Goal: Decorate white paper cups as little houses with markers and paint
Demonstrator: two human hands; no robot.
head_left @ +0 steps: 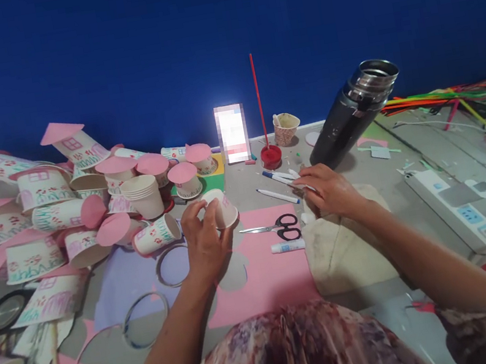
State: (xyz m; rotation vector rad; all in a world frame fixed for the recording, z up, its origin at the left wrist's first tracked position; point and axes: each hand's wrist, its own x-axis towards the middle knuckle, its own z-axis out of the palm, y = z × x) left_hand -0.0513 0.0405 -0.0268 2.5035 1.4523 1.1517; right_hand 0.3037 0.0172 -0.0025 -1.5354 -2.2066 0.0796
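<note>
My left hand (206, 238) is closed on a white paper cup (224, 211), tilted with its wide rim toward the lower right. A bit of pink drawing shows on its side. My right hand (329, 190) is at the back of the work area, fingers pinched at the end of a blue-capped marker pen (276, 177). Another marker pen (278, 196) lies just in front. Between my hands, scissors (271, 227) with black handles and a glue stick (288, 247) rest on pink paper (270, 286).
Decorated cups with pink paper roofs (183, 172) crowd the left, beside stacked plain cups (143, 195) and tape rolls (145, 320). A lit phone (233, 134), red pot (271, 157) and steel flask (350, 114) stand behind. A power strip (454, 205) lies right, near a beige cloth (348, 251).
</note>
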